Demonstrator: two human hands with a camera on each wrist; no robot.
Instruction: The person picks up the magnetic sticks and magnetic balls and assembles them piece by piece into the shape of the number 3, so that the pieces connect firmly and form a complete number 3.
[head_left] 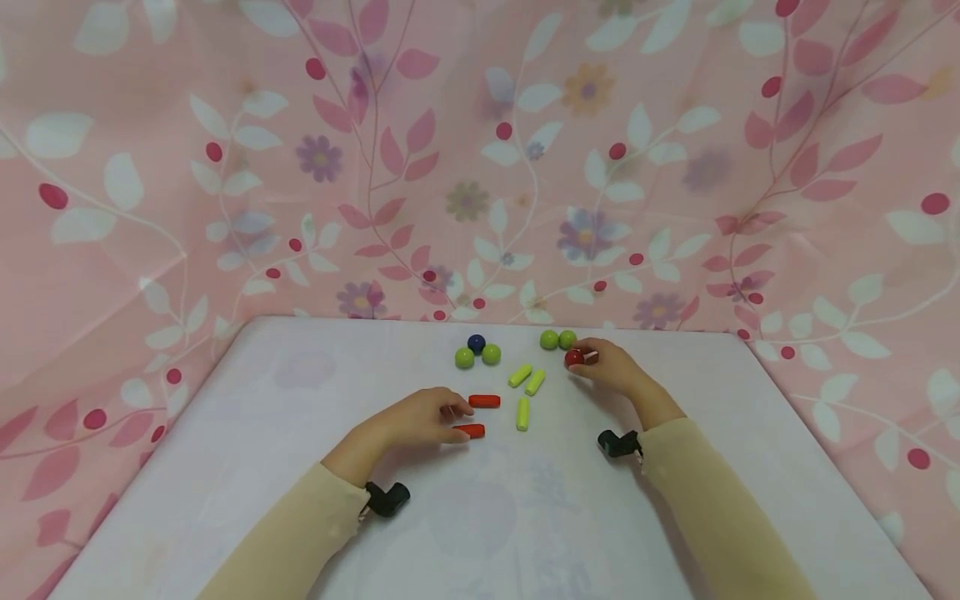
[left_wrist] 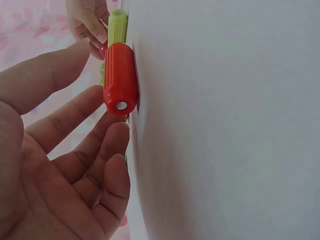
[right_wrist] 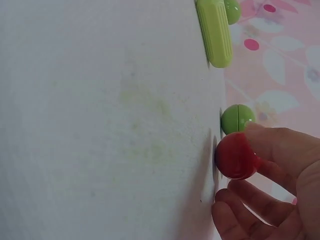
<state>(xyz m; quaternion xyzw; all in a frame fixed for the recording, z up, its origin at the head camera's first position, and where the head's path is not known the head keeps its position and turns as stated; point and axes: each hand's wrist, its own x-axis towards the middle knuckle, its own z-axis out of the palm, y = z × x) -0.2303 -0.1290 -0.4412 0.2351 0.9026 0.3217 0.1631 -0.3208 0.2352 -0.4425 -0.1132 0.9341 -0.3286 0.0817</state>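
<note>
My left hand is beside two red ribbed rods. The nearer rod lies at its thumb tip, the farther rod just past its fingertips. In the left wrist view the thumb and loosely bent fingers stand apart around a red rod without gripping it. At the back right, my right hand pinches a red ball between thumb and index finger. In the right wrist view this red ball is at the table surface, with a green ball close behind it.
Three yellow-green rods lie between the hands. Two green balls touch behind the right hand. Farther left, a dark blue ball sits with two green balls. The white table ends at a pink floral cloth.
</note>
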